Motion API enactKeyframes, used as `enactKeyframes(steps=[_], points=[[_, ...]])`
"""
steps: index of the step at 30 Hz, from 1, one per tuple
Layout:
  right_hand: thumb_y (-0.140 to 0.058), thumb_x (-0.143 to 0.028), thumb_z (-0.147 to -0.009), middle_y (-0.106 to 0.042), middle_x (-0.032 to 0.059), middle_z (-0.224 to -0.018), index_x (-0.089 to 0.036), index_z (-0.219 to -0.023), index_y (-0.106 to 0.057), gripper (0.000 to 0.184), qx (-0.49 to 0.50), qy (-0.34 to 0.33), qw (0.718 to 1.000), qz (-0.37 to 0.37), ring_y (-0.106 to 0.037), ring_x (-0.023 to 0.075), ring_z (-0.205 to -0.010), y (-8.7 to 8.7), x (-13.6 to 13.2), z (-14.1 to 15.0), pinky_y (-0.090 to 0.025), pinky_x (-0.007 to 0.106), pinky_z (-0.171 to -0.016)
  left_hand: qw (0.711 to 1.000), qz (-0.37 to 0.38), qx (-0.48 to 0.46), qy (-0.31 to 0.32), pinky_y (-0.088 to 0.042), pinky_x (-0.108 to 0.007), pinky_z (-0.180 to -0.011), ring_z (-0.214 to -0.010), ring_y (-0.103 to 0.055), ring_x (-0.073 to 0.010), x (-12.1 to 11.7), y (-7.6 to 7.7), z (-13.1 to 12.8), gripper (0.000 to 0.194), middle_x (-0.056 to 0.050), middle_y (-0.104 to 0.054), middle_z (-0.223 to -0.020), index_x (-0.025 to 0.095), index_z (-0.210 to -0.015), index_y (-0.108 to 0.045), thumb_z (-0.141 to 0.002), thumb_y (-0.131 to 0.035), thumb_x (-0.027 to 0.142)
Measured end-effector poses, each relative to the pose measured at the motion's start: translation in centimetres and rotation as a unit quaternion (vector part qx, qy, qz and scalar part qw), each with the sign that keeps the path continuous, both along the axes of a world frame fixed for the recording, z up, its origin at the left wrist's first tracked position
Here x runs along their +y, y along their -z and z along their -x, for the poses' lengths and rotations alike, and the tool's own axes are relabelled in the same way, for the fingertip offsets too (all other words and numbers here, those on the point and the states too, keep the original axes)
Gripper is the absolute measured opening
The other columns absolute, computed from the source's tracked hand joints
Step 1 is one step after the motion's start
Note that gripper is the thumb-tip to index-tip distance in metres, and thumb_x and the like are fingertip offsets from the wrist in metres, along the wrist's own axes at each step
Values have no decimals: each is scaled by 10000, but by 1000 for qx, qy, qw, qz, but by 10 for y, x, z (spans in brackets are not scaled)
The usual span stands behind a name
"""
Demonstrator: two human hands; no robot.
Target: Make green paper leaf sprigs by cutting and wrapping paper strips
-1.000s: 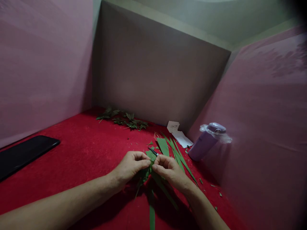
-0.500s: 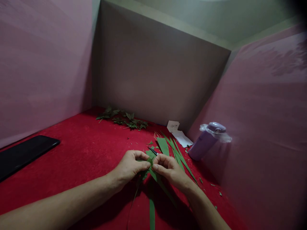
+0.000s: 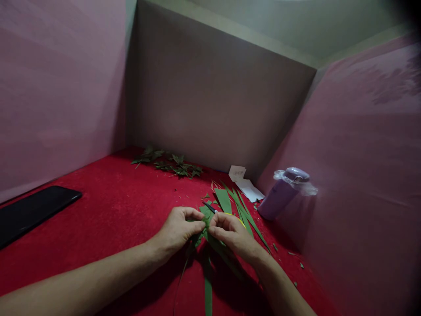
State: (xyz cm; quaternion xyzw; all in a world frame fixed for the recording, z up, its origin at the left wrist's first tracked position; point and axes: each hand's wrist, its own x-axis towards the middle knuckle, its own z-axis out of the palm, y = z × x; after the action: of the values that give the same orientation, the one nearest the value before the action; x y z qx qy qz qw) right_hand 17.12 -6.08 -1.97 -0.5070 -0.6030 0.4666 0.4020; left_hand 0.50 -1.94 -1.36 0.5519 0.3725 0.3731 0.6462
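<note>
My left hand [image 3: 184, 226] pinches a green leaf [image 3: 206, 222] between thumb and fingers. Closed against the leaf's other side, my right hand [image 3: 232, 230] has its fingertips bunched close to the left thumb. Just past them lies a pair of scissors [image 3: 210, 207] with dark blades, and its yellow handle shows behind my right hand. Long green leaf strips [image 3: 208, 289] hang or lie below the hands. A thin stem trails down from under my left hand. The fingers hide most of the leaf piece being held.
On the red cloth, leafy sprigs [image 3: 179, 166] lie at the back and long leaf blades [image 3: 246, 213] to the right. White papers [image 3: 250, 190] and a purple bottle [image 3: 279, 197] with plastic wrap stand by the right wall. A black phone [image 3: 36, 210] lies at left.
My right hand has shifted slightly left and down, uncovering the yellow scissor handle. My left hand stays almost still, holding the leaf.
</note>
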Motion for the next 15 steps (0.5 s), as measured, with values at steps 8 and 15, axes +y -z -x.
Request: enactKeyframes(steps=[8, 15], points=[[-630, -393, -735, -418, -64, -577, -167, -686, -503, 263, -8, 16, 1000, -16, -313, 63, -496, -4, -1, 6, -237, 202, -458, 1000, 15, -9, 4, -349, -206, -452, -450, -463, -76, 0, -1, 1, 174, 41, -559, -516, 132, -633, -605, -532, -699, 237], [-627, -359, -730, -404, -69, -567, -175, -665, -492, 237, 1, 12, 1000, -29, -305, 65, -488, -5, -2, 6, -232, 207, -454, 999, 34, -38, 18, -363, -209, -464, -448, -478, -79, 3, 3, 1, 231, 43, -562, -503, 142, -620, -572, -494, -743, 233]])
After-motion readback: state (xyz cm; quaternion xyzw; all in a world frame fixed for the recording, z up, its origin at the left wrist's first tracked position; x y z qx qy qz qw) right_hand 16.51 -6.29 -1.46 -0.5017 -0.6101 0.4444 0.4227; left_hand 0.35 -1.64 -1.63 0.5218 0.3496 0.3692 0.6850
